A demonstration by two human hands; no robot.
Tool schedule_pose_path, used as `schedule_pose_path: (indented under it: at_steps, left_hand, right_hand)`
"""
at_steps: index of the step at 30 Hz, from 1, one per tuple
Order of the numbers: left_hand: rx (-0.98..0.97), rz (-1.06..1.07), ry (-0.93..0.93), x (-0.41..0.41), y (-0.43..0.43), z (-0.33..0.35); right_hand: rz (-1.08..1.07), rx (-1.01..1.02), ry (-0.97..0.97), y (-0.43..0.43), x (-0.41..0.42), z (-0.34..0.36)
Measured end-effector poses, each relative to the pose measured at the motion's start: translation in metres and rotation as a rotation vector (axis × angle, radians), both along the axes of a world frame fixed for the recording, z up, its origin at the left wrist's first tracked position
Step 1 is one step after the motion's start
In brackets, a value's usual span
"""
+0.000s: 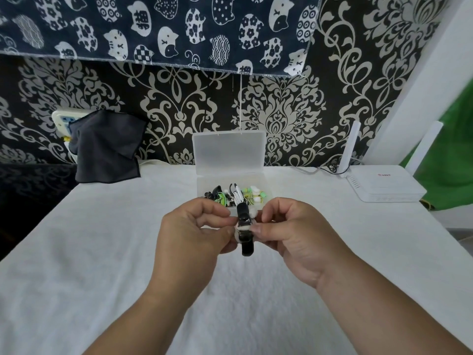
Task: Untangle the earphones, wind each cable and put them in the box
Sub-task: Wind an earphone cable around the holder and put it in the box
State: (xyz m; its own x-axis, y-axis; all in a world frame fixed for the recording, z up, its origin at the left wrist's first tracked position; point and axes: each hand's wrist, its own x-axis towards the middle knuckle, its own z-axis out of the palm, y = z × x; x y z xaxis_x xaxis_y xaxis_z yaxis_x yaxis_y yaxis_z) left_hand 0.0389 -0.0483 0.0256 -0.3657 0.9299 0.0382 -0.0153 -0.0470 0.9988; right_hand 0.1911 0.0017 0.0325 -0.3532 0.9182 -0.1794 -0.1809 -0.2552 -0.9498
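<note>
**Asker:** What takes up most of the picture?

**Me:** A table under a white fluffy cover [102, 252] fills the lower half. Behind it, black wallpaper with pale scrolls [281, 111] spans the upper half. A navy fabric printed with white cats [153, 26] hangs across the top.

**Asker:** And on the table?

**Me:** At the right edge sits a white router [384, 185] with two upright aerials. At upper left a dark grey cloth [107, 147] hangs down the wall to the table's back edge. In the centre, toward the back, stands a translucent plastic box [202, 185], its lid raised against the wall.

**Asker:** Where are your hands?

**Me:** Just below the centre, in front of the box. My left hand [194, 231] and right hand [289, 234] meet with fingers curled. Both pinch a wound black and white earphone cable [245, 231], held upright between them above the table.

**Asker:** Anything in the box?

**Me:** Other earphones [238, 196], green, black and white, lie inside it in a small heap.
</note>
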Motion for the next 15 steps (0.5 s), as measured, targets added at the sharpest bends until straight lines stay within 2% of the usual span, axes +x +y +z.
schedule_pose_path:
  at_steps: [7, 11, 15]
  left_hand:
    - [0.015, -0.023, 0.033, 0.0008, -0.0015, -0.0012]
    - [-0.020, -0.033, 0.036, 0.0034, -0.0012, -0.0026]
    - [-0.066, -0.050, 0.004, 0.0016, 0.0009, -0.0059]
  right_hand:
    - [0.000, -0.001, 0.008, 0.0018, -0.0006, -0.0015]
    - [-0.026, -0.001, -0.053, 0.0014, -0.0009, -0.0059]
    - [-0.013, -0.076, -0.030, 0.0030, 0.0011, -0.0085]
